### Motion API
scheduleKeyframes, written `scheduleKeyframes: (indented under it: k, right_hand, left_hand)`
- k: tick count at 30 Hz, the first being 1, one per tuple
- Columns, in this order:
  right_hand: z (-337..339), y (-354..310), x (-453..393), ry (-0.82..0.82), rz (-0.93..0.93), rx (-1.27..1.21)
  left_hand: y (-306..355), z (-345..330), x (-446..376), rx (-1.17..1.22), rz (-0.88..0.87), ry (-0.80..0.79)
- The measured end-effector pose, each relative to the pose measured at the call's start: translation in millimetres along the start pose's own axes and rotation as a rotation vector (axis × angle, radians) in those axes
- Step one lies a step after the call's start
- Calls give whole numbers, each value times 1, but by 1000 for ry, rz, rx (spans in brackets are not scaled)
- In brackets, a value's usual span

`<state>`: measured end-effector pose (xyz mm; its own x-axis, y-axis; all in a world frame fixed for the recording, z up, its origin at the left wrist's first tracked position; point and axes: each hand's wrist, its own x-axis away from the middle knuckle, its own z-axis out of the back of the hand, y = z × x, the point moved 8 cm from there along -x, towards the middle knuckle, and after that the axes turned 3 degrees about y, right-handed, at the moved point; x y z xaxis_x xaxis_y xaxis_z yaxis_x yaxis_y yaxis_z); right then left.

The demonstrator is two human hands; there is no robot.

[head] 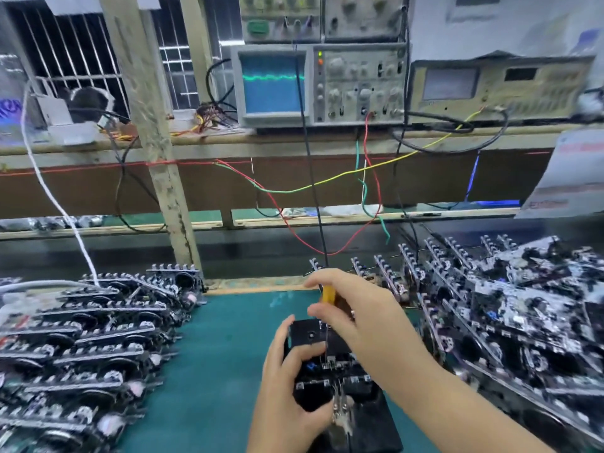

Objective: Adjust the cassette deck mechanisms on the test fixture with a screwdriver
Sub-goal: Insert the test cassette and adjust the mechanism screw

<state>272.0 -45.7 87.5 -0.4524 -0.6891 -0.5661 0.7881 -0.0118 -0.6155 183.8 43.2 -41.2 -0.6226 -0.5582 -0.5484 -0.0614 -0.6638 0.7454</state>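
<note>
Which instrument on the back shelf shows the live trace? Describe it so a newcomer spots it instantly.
Start at the long wooden shelf behind the green bench mat. At its middle, above the two hands, sits a grey oscilloscope. Unlike the beige instrument to its right with a blank screen, its blue screen is lit and crossed by a green horizontal waveform.

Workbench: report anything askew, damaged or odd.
Nothing looks broken. The cassette mechanisms at right lie heaped at mixed angles, unlike the stacked rows at left. Loose wires sag across the bench front.
</note>
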Motion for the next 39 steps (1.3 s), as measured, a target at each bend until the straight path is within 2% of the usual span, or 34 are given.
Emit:
scheduleKeyframes:
  k: [5, 8, 13, 18, 22, 28, 34, 37, 39]
  right_hand:
    - [7, 5, -4, -149, -72, -100]
    - [13, 5, -4, -106, -77, -141]
    - [9, 3, 1, 65, -70, -124]
    - [0, -8, 1, 38, 6, -41]
    - [2, -4, -1, -21, -8, -41]
    - [15, 6, 5, 121, -45, -91]
    - [13, 6, 0, -133, -33, -136]
    - [19, 12, 0, -126, -55, -112]
    - [20, 15, 3, -56, -78, -144]
  left_hand:
    - [-1, 1, 2, 47, 27, 6]
    - [-1, 0, 2, 38, 24, 11]
    - [-1, 0, 1, 11, 28, 5]
    - [-3, -1, 1, -4, 21, 1]
    - [-4, -2, 1, 24, 7, 13]
    - [-9, -1, 0, 26, -1, 30]
    - [-7, -2, -1, 51, 18, 26]
    - [-2, -1, 1, 106, 42, 30]
    - [-8, 3, -1, 175, 143, 60]
